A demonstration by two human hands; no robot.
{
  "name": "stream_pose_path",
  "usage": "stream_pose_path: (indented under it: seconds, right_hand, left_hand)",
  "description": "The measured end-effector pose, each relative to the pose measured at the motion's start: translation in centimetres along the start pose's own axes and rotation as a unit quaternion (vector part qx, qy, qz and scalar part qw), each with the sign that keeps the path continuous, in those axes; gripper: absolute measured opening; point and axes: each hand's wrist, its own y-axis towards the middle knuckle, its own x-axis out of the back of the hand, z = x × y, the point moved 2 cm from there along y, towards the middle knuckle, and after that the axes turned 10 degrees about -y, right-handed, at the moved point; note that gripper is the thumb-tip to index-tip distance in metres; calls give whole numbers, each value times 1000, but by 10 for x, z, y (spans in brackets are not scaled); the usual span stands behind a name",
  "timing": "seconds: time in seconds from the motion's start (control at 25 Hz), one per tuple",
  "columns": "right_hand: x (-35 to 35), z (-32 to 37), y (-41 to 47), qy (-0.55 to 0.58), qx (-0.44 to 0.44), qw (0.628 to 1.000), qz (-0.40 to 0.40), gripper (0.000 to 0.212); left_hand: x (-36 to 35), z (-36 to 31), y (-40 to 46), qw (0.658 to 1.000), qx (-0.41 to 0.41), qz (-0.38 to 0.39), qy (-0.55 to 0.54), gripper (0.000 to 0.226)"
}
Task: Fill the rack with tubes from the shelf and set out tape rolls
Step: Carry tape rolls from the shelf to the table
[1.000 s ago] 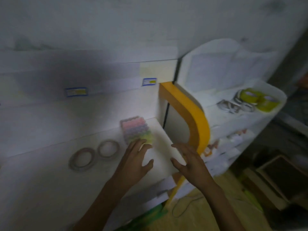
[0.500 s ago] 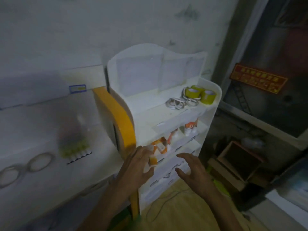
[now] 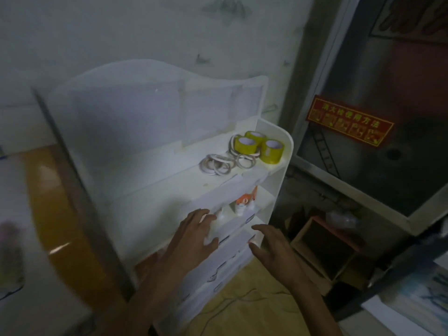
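Observation:
A white shelf unit (image 3: 278,175) stands against the wall. On its top shelf sit three yellow tape rolls (image 3: 258,146) and several thin white tape rolls (image 3: 226,162). One shelf lower stand small tubes with orange caps (image 3: 242,202), partly hidden behind the shelf's front strip. My left hand (image 3: 191,241) hovers with straight fingers in front of that lower shelf, holding nothing. My right hand (image 3: 274,246) is spread open to the right of it, also holding nothing. The coloured tube rack (image 3: 9,258) is a blur at the far left edge.
An orange curved panel (image 3: 60,214) borders the white table (image 3: 14,195) on the left. A wooden crate (image 3: 324,248) sits on the floor right of the shelf. A metal door with a red sign (image 3: 349,122) fills the right side. A cable lies on the yellowish floor (image 3: 242,301).
The view has swung right from the table with the rack and two tape rolls to the shelf unit. Both hands left the table and now hover before the lower shelves.

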Motion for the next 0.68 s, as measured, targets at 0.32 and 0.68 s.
stream_pose_path:
  seconds: [0.32,0.68]
  right_hand:
    - [-10,-68,138,2,10,999,48,43]
    - [-44,-118,265,31,66,994,76,39]
  left_hand:
    - [-44,52,108,999,38,-20,2,50]
    - [-86,105,179,993,90,-50,56,49]
